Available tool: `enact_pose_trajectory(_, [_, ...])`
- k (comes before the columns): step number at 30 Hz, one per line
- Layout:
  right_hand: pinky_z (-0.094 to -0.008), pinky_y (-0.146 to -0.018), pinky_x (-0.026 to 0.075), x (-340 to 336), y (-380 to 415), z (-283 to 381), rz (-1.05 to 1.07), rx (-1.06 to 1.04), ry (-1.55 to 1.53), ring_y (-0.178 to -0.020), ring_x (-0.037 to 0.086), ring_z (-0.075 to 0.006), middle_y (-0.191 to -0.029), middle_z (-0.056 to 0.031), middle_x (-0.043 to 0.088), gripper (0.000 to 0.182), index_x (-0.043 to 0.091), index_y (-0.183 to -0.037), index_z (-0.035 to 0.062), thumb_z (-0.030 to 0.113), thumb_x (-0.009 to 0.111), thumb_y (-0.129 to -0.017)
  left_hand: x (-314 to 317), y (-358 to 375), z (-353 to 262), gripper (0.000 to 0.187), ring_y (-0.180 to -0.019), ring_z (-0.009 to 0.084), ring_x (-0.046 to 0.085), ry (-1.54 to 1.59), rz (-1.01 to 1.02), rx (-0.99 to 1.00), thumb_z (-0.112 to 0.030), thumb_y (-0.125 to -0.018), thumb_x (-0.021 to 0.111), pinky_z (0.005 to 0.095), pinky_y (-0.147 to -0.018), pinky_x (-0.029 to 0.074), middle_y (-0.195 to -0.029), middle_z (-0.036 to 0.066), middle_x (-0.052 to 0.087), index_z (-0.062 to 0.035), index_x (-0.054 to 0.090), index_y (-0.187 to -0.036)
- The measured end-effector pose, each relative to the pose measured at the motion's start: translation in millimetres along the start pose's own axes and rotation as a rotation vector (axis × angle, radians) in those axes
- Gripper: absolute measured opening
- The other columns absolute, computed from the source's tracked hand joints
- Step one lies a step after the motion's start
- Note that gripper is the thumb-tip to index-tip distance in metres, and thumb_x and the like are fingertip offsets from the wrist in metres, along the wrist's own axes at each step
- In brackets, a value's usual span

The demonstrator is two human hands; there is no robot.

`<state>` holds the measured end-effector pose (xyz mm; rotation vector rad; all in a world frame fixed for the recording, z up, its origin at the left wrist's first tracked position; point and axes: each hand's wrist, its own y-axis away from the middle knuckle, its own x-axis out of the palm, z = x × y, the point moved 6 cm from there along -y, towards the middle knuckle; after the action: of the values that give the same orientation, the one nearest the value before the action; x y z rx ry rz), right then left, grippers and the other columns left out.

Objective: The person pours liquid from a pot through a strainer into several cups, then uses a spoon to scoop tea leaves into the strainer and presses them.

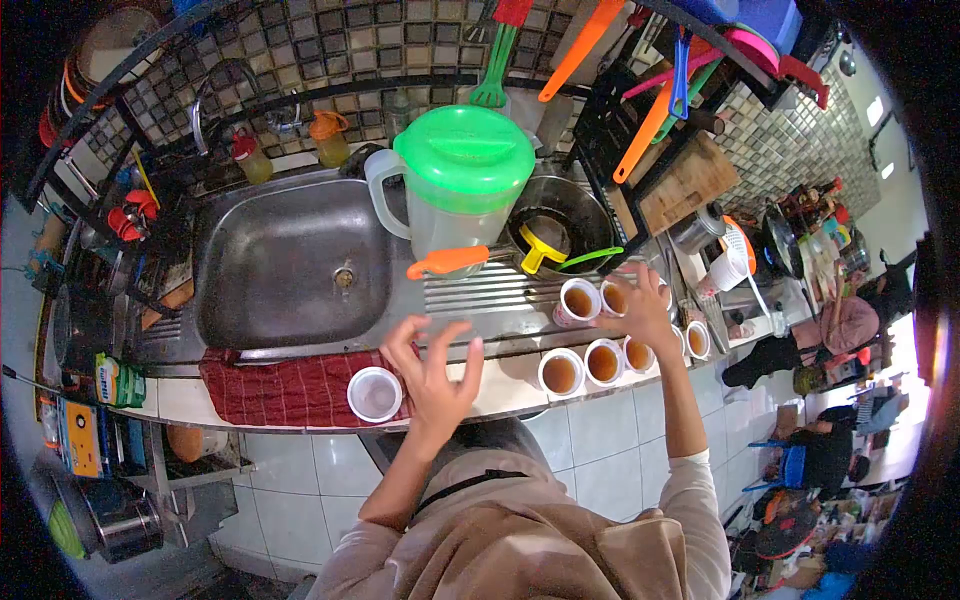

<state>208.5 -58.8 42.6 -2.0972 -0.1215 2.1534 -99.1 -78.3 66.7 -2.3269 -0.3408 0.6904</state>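
My left hand (435, 385) is raised above the counter's front edge, fingers spread and holding nothing. Just left of it, an empty white plastic cup (375, 395) stands at the edge of a dark red cloth (290, 388). Farther right, my right hand (645, 312) curves around a cup of brown drink (614, 298), thumb at the near side and fingers at the far side. Another filled cup (578, 302) stands beside it. Along the front edge are more filled cups (560, 372), partly hidden by my right wrist. A large clear pitcher (455, 225) with a green lid stands behind.
The steel sink (290, 270) lies to the left. Behind the cups sits a dark pot (590, 205) with a yellow-rimmed strainer (543, 245) in it; an orange handle (447, 263) points left across the ribbed drainboard. Utensils hang overhead. People are at the far right.
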Motion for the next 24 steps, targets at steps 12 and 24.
enact_pose_trajectory(12, [-0.0480,-0.087,0.025,-7.4,33.7,45.6,0.249,-0.258,-0.178,-0.109,0.034,-0.0301,-0.115,-0.0116,0.040,0.069,0.055,-0.110,0.0158,0.057,0.067,-0.056,12.3,47.9,-9.8,0.016,-0.087,0.0264,0.041,0.120,0.248,0.049,-0.013,-0.069,0.065,0.0340,-0.068,0.037,-0.095,0.010,0.043,-0.0113,0.061,-0.084])
enact_pose_trajectory(24, [-0.0468,-0.089,0.022,7.6,53.0,85.8,0.339,-0.459,-0.228,-0.115,0.035,-0.0232,-0.115,-0.0066,0.046,0.076,0.049,-0.114,0.0094,0.039,0.074,-0.049,12.0,50.2,-7.9,0.015,-0.088,0.0261,0.041,0.139,0.279,0.038,-0.011,-0.069,0.064,0.0335,-0.067,0.037,-0.094,0.009,0.043,-0.0109,0.060,-0.083])
